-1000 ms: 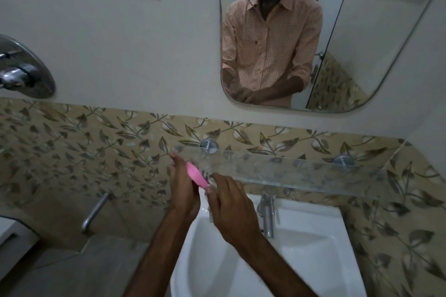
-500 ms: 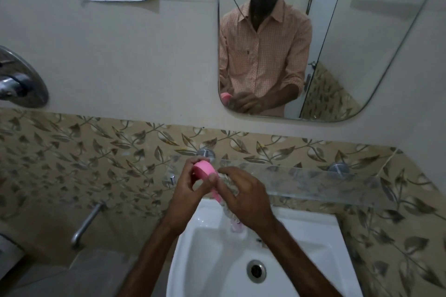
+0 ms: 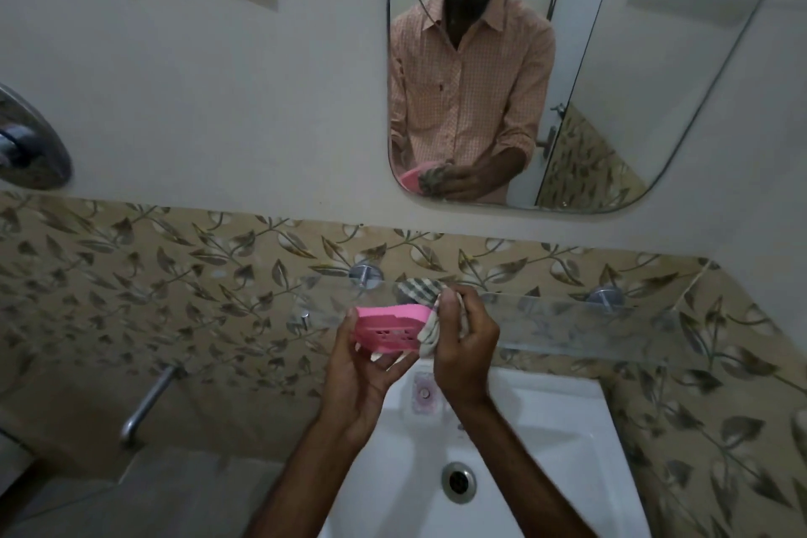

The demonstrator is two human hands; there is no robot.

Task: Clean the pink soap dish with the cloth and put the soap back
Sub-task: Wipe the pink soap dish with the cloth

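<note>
Above the rear rim of the basin (image 3: 546, 450), the left hand (image 3: 358, 367) grip holds the pink soap dish (image 3: 388, 328), tilted. The right hand (image 3: 463, 345) grip clenches the checked cloth (image 3: 419, 295) over the dish's right edge — open room over the basin bowl.

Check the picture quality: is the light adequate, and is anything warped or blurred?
Head view: dim, flat light without glare; wide-angle distortion bows the glass shelf and tile border; the pink soap dish, checked cloth, left hand and right hand are acceptably sharp; corners look darker and softer.
</note>
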